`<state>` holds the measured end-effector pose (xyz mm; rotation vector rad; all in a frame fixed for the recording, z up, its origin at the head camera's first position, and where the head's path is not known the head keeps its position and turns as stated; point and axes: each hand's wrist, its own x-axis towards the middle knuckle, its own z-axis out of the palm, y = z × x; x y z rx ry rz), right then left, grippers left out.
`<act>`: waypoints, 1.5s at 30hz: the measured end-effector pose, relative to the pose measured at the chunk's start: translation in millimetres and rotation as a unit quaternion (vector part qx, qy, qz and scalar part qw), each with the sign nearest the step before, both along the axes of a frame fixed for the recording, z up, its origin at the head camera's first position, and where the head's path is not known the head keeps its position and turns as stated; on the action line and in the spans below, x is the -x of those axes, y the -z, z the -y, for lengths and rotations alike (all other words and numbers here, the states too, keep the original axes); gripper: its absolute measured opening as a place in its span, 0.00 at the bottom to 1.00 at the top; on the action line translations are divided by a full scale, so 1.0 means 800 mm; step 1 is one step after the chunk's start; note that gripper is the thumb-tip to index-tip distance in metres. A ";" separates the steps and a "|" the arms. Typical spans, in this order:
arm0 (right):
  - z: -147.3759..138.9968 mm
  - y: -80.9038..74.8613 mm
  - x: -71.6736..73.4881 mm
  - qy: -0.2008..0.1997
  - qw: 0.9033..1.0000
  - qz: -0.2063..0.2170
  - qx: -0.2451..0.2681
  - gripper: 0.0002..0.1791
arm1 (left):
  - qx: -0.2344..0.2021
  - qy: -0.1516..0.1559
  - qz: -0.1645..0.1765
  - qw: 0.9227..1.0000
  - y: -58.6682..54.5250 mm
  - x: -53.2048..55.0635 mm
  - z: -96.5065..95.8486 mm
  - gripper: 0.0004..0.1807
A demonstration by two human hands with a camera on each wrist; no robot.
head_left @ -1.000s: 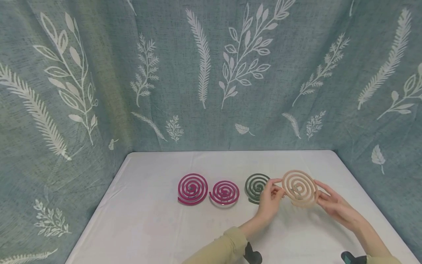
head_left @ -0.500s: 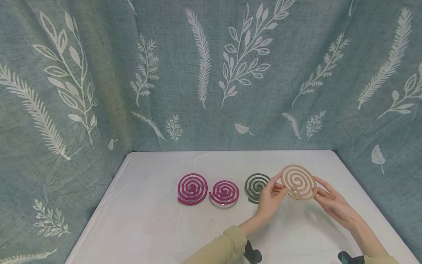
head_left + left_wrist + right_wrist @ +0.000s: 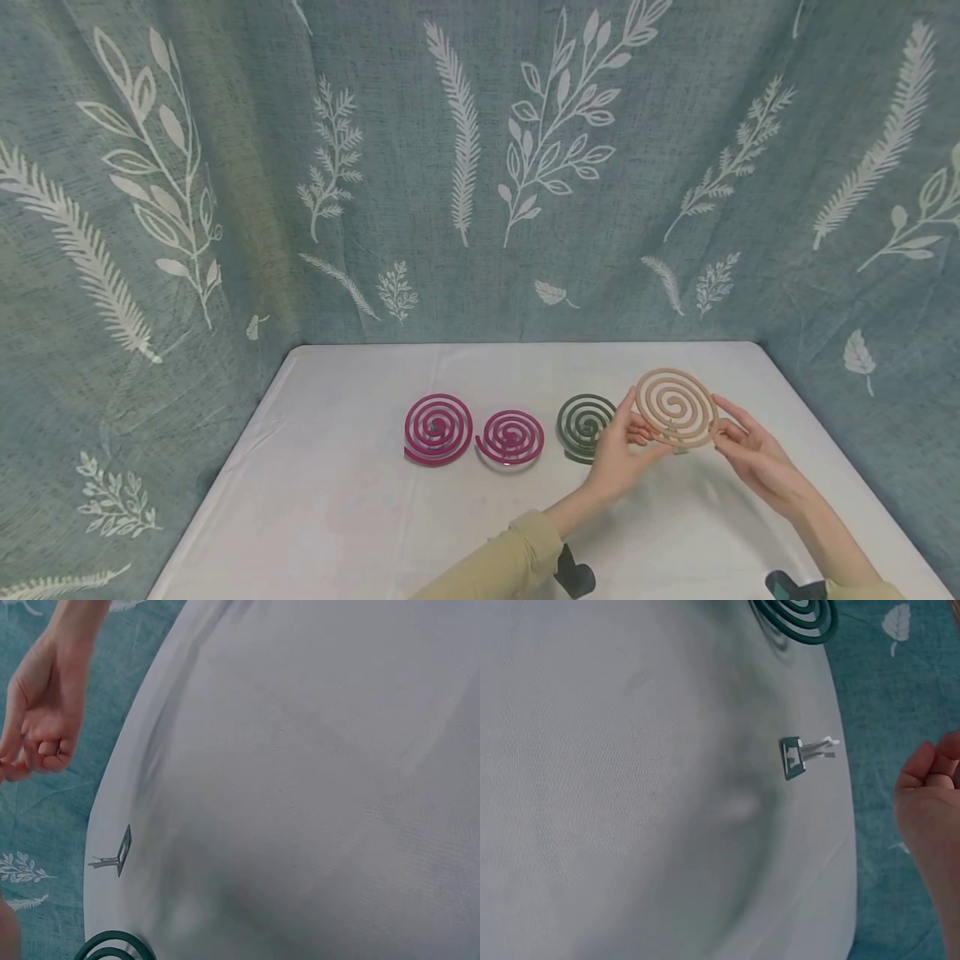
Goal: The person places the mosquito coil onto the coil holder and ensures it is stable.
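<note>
A beige mosquito coil [image 3: 672,406] is held raised and tilted above the right side of the table between both hands. My left hand [image 3: 618,446] pinches its left and lower-left rim, while my right hand [image 3: 761,462] grips the right rim. A small metal coil stand [image 3: 793,757] with an upright prong is on the table, below the hands. The left wrist view shows the same stand [image 3: 120,853] and my right hand [image 3: 49,705]. Partly hidden behind my left hand lies a dark green coil [image 3: 585,417].
Two magenta coils, a larger one [image 3: 438,429] and a smaller one [image 3: 511,437], sit left of the green coil on the white table [image 3: 337,517]. A blue-green patterned curtain [image 3: 390,167] encloses the back and sides. Dark wrist devices [image 3: 574,577] show near the sleeves.
Both hands have raised the beige coil and shifted it slightly left, and its face shows more squarely. My left thumb has moved along under its lower rim. The other coils have not moved.
</note>
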<state>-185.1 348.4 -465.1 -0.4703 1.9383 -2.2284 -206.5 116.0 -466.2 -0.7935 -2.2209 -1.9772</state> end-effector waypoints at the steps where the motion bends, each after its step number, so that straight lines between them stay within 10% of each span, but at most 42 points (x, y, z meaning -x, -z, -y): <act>1: 0.001 0.000 0.000 0.007 1.000 0.001 -0.005 0.30 | 0.000 -0.001 -0.003 1.000 0.000 0.000 0.000 0.45; 19: 0.005 0.002 0.005 0.040 0.998 -0.019 0.035 0.27 | -0.007 -0.019 0.013 1.000 -0.005 0.015 -0.008 0.44; 45: -0.007 0.044 0.017 0.133 0.988 0.073 -0.023 0.26 | 0.022 -0.031 0.072 0.997 0.029 0.028 -0.034 0.39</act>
